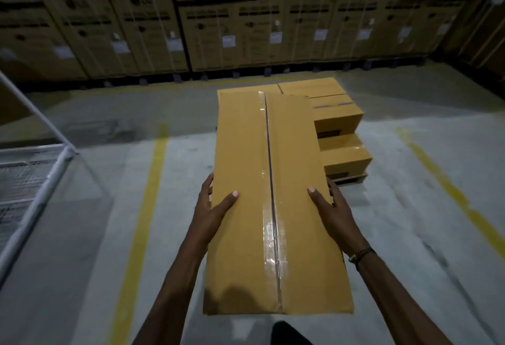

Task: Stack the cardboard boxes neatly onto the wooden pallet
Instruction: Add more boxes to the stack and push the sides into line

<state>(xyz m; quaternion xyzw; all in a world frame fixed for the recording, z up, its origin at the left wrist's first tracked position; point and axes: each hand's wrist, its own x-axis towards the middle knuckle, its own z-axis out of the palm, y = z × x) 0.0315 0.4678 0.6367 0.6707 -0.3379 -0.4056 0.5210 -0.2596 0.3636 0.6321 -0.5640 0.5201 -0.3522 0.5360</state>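
Long taped box (251, 194) gripped at its sides by left hand (211, 205) and right hand (332, 208), stacked boxes (338, 118) on pallet (352, 178) beyond

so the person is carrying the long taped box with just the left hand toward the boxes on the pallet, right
Not quite: both hands hold it. In the head view the left hand and right hand grip opposite sides of the long taped box, carried toward the stacked boxes on the pallet.

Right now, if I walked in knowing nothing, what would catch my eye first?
The long taped cardboard box fills the centre, gripped at its sides by the left hand and right hand. Just beyond it, stacked boxes sit on a wooden pallet. A dim wall of big cartons lines the back.
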